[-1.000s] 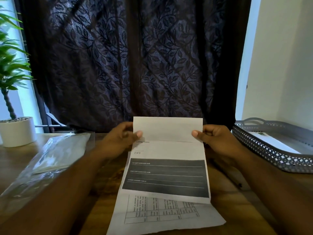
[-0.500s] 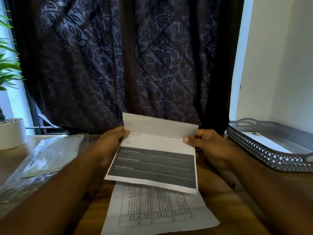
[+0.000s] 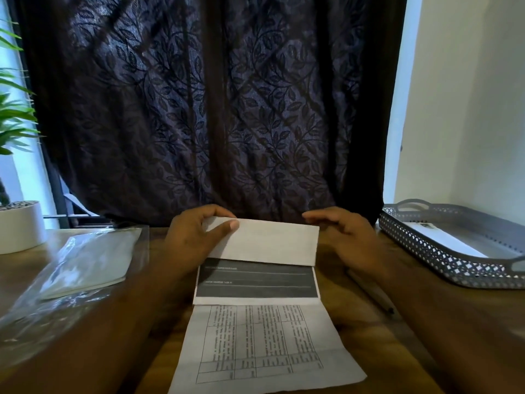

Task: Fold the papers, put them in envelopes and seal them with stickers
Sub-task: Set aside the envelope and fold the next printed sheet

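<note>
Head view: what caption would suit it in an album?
Left hand pinches the folded-down flap of a printed paper, right hand beside it, over a second sheet.

Dark leaf-patterned curtain (image 3: 227,109) behind the wooden bench (image 3: 377,345). Green plant (image 3: 14,115) in a white pot (image 3: 20,228) at far left. Grey perforated tray (image 3: 426,251) at right, below a white wall (image 3: 468,95). Dark pen (image 3: 375,294) on the bench near the tray.

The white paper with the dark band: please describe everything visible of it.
The white paper sheet with a dark grey band rests on a second white sheet printed with a table, on the brown wooden table. Its top flap is folded down, blank side up. The left hand pinches its top left corner; the right hand is beside the top right corner, contact unclear.
</note>
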